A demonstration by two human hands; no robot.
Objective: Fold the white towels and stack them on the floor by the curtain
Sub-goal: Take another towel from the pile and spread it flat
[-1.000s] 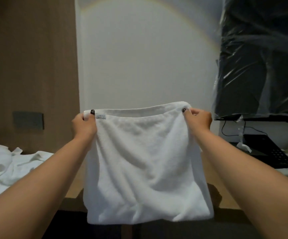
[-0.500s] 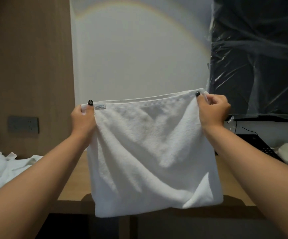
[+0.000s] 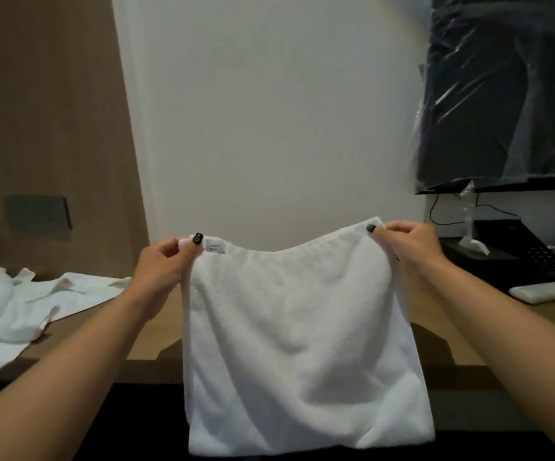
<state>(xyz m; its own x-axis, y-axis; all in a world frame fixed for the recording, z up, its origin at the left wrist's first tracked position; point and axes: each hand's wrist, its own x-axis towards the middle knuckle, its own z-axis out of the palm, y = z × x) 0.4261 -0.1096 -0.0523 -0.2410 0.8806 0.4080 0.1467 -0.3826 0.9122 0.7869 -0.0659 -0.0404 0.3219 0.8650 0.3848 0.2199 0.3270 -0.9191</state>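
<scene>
Fingers (image 3: 169,252) of the left hand (image 3: 161,266) and the right hand (image 3: 409,244) each pinch a top corner of a white towel (image 3: 302,334), which hangs doubled in the air above the tabletop (image 3: 156,341). At nine o'clock, more white towels (image 3: 20,304) lie rumpled and unfolded. No finished stack, floor or curtain shows, so most folding seems left.

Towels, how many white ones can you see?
2 at least: one towel held up by the left hand and right hand; a crumpled pile on the table's left may hide more.
</scene>
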